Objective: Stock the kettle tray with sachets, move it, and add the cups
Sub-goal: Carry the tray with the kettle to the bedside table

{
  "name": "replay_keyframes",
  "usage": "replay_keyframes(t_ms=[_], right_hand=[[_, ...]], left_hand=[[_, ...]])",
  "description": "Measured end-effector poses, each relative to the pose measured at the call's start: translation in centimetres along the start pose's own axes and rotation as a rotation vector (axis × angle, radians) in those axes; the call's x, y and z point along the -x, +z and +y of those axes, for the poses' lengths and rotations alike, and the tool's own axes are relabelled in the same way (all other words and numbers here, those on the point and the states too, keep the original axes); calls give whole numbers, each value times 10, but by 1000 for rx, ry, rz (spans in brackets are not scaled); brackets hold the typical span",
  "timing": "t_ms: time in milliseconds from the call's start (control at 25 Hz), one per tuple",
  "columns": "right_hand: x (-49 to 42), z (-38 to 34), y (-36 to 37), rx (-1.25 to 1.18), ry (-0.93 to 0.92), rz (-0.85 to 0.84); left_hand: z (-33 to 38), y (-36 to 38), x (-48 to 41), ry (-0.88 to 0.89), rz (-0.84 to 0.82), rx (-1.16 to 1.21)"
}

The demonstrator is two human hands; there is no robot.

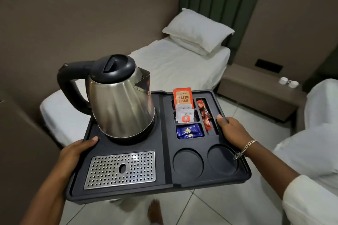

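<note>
I carry a black kettle tray [165,153] in the air above the floor. My left hand [76,151] grips its left edge and my right hand [231,129] grips its right edge. A steel kettle [118,100] with a black lid stands on the tray's back left. Its compartments hold an orange tea sachet [182,96], a white sachet [185,115], blue sachets [189,131] and red-brown stick sachets [205,115]. Both round cup recesses [188,163] are empty. Two white cups [288,82] stand on the brown bedside table [256,89] at the right.
A single bed [164,75] with white sheet and pillows [197,31] lies ahead against the brown wall, with a green headboard [219,5] behind. A second white bed [320,133] is at the right. Tiled floor [219,206] runs between them. A perforated metal drip plate [120,169] sits in the tray's front left.
</note>
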State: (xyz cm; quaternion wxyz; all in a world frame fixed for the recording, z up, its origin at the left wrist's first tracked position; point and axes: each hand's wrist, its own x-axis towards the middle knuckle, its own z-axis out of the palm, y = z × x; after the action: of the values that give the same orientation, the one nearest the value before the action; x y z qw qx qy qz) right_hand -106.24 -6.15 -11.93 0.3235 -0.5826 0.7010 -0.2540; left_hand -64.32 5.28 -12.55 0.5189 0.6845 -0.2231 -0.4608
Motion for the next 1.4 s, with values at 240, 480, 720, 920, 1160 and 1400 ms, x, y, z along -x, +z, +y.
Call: replay_keyframes(t_ms=[240,480,720,920,1160,1400], right_hand=[[-104,27,-33,-35,79,97],[-230,29,-72,-79,174,206],[-364,57,-114,-146,231,263],[-486,99,-172,-186,253,291],[-631,130,-260,-186,292,291],[-776,176,-318,-239,305,340]], left_hand=[[35,110,-105,43,-158,-57],[97,236,-219,61,-242,-93],[142,373,-315,55,-313,-143],[167,509,-382,84,-316,-174],[205,675,-440,58,-364,-185],[237,840,-537,71,-450,-186]])
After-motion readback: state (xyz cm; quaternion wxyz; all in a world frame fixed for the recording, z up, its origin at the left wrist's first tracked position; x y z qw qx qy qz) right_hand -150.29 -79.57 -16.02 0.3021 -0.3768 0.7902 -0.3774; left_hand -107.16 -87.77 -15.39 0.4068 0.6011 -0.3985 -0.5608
